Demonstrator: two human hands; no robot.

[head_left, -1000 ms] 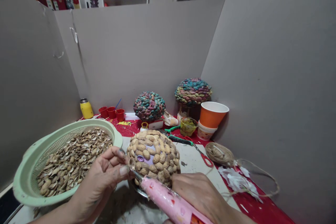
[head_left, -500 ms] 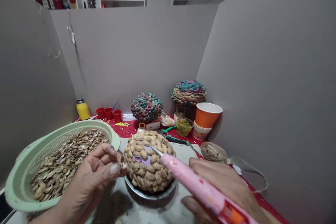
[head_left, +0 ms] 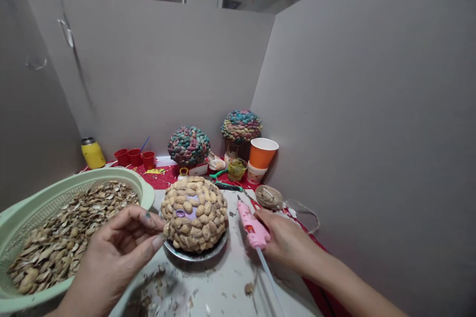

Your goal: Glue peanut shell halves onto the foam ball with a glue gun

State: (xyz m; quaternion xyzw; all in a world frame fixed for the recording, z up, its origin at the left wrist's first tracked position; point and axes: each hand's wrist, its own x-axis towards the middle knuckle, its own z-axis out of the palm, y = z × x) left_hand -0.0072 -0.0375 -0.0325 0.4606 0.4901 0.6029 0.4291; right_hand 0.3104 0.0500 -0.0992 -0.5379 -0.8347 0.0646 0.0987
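Observation:
My left hand is closed in a pinch on a peanut shell, mostly hidden by the fingertips, at the left side of a ball covered in peanut shells. Between the shells, a lilac patch with a balloon-like knot shows on the ball. The ball sits in a shallow metal dish. My right hand grips a pink glue gun to the right of the ball, its nozzle pointing away from me. A pale glue stick sticks out of its rear.
At left stands a green colander of peanut shells. Behind are two painted peanut-shell balls, red cups, a yellow bottle and an orange paper cup. Twine and pliers lie at right. Grey panels enclose the table.
My right hand has drawn the glue gun away from the ball, to its right, and turned it. My left hand keeps its pinch beside the ball. The view has shifted right.

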